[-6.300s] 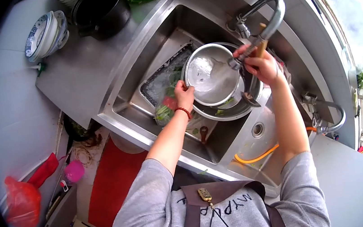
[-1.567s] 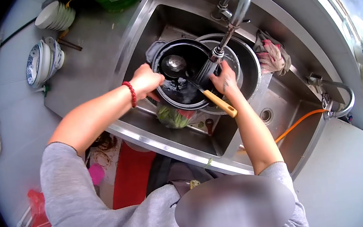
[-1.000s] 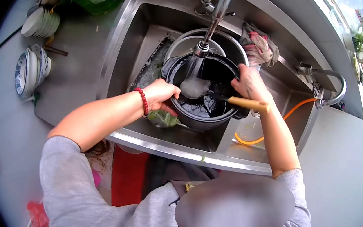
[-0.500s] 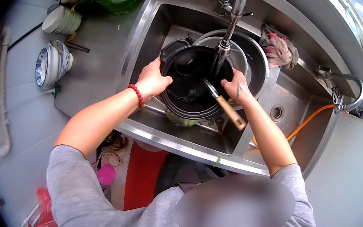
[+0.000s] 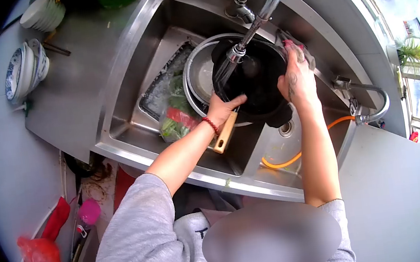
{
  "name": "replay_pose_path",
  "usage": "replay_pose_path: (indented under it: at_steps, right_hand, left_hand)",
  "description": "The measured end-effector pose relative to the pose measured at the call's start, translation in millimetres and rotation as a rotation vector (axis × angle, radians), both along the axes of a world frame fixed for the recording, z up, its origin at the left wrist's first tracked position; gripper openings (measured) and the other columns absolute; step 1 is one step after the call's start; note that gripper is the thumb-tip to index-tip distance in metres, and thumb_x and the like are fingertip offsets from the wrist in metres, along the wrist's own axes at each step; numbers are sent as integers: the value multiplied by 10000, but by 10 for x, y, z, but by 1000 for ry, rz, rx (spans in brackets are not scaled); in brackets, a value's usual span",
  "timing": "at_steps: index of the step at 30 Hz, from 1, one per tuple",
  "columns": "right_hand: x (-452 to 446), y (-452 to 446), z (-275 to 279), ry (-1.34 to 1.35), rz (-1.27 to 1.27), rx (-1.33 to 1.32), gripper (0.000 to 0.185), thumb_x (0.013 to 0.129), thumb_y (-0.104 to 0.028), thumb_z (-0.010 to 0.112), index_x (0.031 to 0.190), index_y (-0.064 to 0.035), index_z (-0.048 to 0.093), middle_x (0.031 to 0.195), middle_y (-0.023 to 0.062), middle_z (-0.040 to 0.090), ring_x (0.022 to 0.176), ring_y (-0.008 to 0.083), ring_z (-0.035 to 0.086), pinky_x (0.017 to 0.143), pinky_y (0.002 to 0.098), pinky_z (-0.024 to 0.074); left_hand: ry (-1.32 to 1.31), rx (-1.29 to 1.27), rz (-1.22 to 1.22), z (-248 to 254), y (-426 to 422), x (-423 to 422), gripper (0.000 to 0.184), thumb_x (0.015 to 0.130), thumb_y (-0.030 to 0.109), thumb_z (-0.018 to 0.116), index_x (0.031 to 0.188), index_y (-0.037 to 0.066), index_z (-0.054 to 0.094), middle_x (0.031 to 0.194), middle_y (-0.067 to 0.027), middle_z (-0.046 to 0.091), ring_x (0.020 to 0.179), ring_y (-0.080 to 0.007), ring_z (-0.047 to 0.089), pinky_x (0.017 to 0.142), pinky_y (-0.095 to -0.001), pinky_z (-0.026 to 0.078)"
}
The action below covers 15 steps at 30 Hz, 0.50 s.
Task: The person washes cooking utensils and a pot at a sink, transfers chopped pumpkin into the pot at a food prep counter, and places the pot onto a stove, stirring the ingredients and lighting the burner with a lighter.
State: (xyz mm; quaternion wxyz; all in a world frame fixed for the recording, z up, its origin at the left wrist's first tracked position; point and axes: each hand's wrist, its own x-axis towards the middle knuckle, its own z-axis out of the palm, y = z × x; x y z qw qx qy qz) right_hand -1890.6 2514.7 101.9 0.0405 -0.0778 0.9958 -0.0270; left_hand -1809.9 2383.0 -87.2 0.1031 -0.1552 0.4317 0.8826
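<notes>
Kitchen sink: two hands are holding a black pot beneath a faucet.

A metal double sink (image 5: 138,162) is filling the middle of the view, with a window shining at the right. The black pot (image 5: 264,85) is tilting over the left basin, partly covering nested metal bowls (image 5: 198,76). The left hand (image 5: 223,111) and right hand (image 5: 299,79) are staying apart, each clamping an opposite side of the pot. A ladle's wooden handle (image 5: 226,132) is sticking out past the rim beside the left hand; whether those fingers are also gripping it is unclear. The faucet (image 5: 236,53) is hanging over the pot, and water appears to be running from it. Bagged greens (image 5: 175,122) are lying left of the bowls. A crumpled cloth (image 5: 307,56) is resting behind the right hand, and an orange hose (image 5: 281,165) is curving through the right basin.
</notes>
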Motion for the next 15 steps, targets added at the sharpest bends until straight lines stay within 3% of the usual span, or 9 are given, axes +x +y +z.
replay_pose_path:
  at_steps: [1,3,5,8,10,12,13,14,15]
  right_hand:
    - [-17,-23,85,24,37,17,431,709,-57,560,1107,37,424,755,256,616,756,411,623,690,458,512]
    - [-64,-171,170,-161,-44,126,602,667,-17,582,1233,21,382,797,266,613,770,425,608,715,461,504]
    - [7,-206,144,-160,-52,139,595,675,-23,575,1232,18,370,796,277,608,760,421,610,685,454,509]
    - [79,-47,-71,-20,-209,-21,648,690,-66,558,1286,-5,312,846,291,607,800,435,602,755,467,490]
    - [82,24,-237,5,-315,-182,623,690,-112,580,1273,-28,377,929,283,612,886,423,595,836,443,466]
    - [114,99,-600,60,-297,-350,572,676,-147,633,1211,-20,476,986,266,614,938,382,602,856,407,463]
    - [145,14,-663,-73,-334,-494,596,668,-140,644,1218,11,472,1024,270,602,968,356,599,862,391,462]
    - [221,-73,-850,-13,-299,-485,612,661,-137,647,1212,51,461,1020,265,605,959,344,605,849,382,468]
    - [300,-244,-823,-103,-339,-593,643,654,-144,648,1233,47,442,1026,298,592,994,383,589,891,389,455]
  left_hand:
    - [-3,12,4,10,53,5,741,619,117,827,1230,2,423,1184,-119,534,1084,-191,503,972,-305,371]
    - [-51,-456,40,-28,82,-134,899,542,121,853,1267,3,335,1164,-156,531,1092,-235,507,971,-334,379]
    - [23,-554,24,-110,-5,-356,995,510,96,837,1306,33,242,1159,-194,517,1094,-281,510,963,-348,386]
    - [164,-861,-30,229,-301,-573,897,573,48,748,1311,68,237,1030,-253,566,993,-392,560,890,-410,436]
    - [321,-996,-83,370,-633,-705,796,622,18,661,1305,64,255,931,-281,591,913,-448,568,824,-462,457]
    - [304,-1158,-192,781,-980,-663,689,650,21,603,1273,43,309,915,-284,590,893,-447,568,793,-457,463]
    - [310,-1220,-265,898,-1168,-635,656,661,41,602,1257,30,327,888,-279,596,864,-452,571,772,-468,463]
    - [287,-1305,-321,969,-1347,-583,667,658,50,612,1261,36,328,859,-272,598,843,-447,575,761,-473,463]
    - [177,-1361,-414,1166,-1501,-537,680,654,70,631,1269,41,342,903,-250,610,887,-418,588,785,-424,467]
